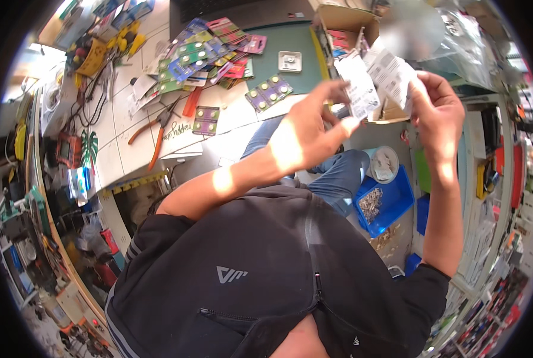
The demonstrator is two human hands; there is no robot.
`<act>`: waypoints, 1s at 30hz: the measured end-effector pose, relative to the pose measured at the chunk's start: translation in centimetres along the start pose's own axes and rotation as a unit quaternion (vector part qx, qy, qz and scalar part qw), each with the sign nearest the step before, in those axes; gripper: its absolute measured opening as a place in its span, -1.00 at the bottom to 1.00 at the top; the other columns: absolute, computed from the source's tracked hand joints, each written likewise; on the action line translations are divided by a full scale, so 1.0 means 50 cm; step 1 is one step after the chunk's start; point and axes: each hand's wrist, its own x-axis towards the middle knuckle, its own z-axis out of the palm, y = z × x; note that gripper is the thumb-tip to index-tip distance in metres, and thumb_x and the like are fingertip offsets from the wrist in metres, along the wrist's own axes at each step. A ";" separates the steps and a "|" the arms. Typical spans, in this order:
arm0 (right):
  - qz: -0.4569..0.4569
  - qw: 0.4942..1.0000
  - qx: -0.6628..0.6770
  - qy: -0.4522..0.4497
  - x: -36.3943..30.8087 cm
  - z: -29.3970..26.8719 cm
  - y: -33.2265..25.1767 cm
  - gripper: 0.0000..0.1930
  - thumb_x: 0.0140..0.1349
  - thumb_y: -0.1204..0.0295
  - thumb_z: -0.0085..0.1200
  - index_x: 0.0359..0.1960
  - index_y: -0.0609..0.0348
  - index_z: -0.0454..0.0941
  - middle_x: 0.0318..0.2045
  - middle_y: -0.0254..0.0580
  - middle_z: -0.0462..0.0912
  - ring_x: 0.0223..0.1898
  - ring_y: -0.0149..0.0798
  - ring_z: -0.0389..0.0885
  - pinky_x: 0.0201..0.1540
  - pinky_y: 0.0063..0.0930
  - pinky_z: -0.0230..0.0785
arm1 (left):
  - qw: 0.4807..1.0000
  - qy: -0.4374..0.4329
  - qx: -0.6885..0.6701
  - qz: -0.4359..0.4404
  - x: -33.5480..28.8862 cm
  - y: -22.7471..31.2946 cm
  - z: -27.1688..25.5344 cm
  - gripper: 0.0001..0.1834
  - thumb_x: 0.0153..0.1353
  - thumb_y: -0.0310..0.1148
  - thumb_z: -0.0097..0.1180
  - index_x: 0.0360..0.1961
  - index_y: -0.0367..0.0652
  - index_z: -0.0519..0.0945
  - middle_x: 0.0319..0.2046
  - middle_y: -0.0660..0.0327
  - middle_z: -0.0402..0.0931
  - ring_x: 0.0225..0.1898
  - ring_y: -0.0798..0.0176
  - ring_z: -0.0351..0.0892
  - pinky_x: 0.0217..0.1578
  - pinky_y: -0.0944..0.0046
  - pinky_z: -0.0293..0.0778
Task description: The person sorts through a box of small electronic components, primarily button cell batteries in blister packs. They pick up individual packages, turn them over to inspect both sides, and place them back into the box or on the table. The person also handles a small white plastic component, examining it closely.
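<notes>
My left hand (305,134) reaches across to the right, its thumb and fingers closed on a white printed card (357,89). Beside it, my right hand (438,110) pinches a second white printed card (390,74) by its right edge. The two cards are held close together, overlapping in view, over a cardboard box (353,17) with coloured packs in it. On the table left of my hands lie a purple blister card of button cells (269,93) and a smaller one (206,120). Behind them spreads a pile of colourful blister cards (197,56).
A small white square dish (289,61) sits on the green mat (266,59). Orange-handled pliers (159,128) lie near the table's front edge. Below my hands are a white tub (384,164) and a blue bin (392,215) with small scraps. Crowded shelves stand on both sides.
</notes>
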 end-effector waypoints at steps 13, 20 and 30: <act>-0.276 0.955 -0.050 -0.094 -0.148 0.175 0.058 -0.69 0.09 0.72 0.15 -0.08 0.35 0.53 -0.15 -0.06 0.56 -0.38 -0.37 0.55 -0.34 -0.56 0.44 | 0.991 0.030 0.064 -0.110 -0.189 -0.104 -0.100 -0.66 0.17 -0.53 0.16 0.00 -0.23 0.54 -0.20 0.16 0.61 -0.33 0.35 0.54 -0.33 0.35 0.47; -0.026 0.988 0.026 -0.151 -0.233 0.241 0.149 -0.74 0.21 0.66 0.12 -0.05 0.30 0.51 -0.10 -0.11 0.54 -0.27 -0.42 0.54 -0.24 -0.59 0.44 | 0.983 0.126 0.120 -0.055 -0.215 -0.120 -0.147 -0.64 0.13 -0.52 0.26 -0.02 -0.23 0.57 -0.22 0.12 0.61 -0.40 0.34 0.55 -0.43 0.37 0.43; 0.093 0.978 0.093 -0.160 -0.281 0.270 0.137 -0.74 0.18 0.75 0.05 -0.09 0.31 0.52 -0.27 -0.21 0.63 -0.28 -0.47 0.59 -0.18 -0.62 0.43 | 0.974 0.133 0.186 0.002 -0.200 -0.129 -0.161 -0.59 0.08 -0.47 0.34 -0.01 -0.20 0.58 -0.29 0.18 0.61 -0.45 0.38 0.50 -0.49 0.38 0.37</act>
